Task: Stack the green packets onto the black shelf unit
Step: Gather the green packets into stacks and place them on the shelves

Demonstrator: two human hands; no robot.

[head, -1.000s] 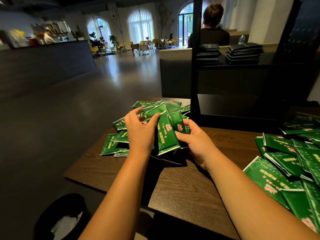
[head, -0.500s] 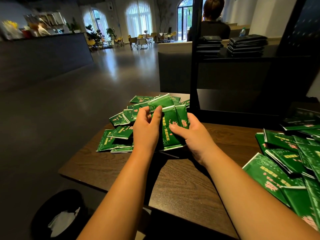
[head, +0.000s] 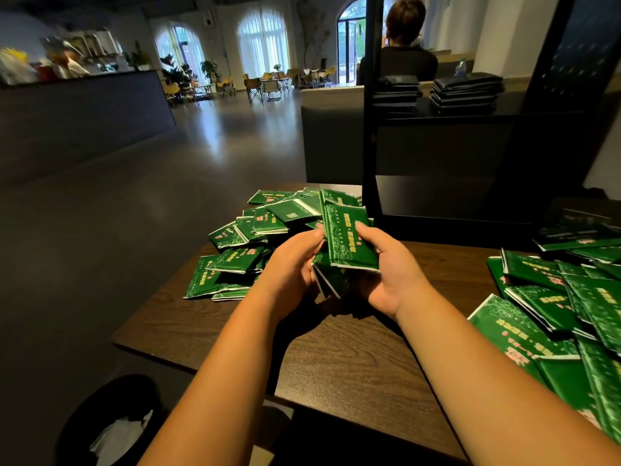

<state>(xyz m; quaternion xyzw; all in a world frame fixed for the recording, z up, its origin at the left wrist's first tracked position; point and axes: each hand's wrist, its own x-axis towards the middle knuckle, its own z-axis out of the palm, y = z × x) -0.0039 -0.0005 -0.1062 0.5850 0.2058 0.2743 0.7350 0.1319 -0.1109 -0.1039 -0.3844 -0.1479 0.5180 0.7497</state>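
Both hands hold a bunch of green packets (head: 349, 242) above the dark wooden table (head: 353, 361). My left hand (head: 290, 264) grips the bunch from the left side, and my right hand (head: 389, 269) cups it from the right with the thumb on the top packet. A loose pile of green packets (head: 255, 243) lies just behind and left of my hands. The black shelf unit (head: 447, 200) stands right behind the bunch, its upper shelf carrying two stacks of dark packets (head: 465, 94).
A second heap of green packets (head: 571, 307) covers the table's right side. A black bin (head: 111, 422) with white paper stands on the floor at lower left. A person sits beyond the shelf with their back turned. Open floor stretches to the left.
Both hands have gathered the packets into a tighter bunch and drawn it toward me and to the right, lifting it off the loose pile. The top packet now faces up.
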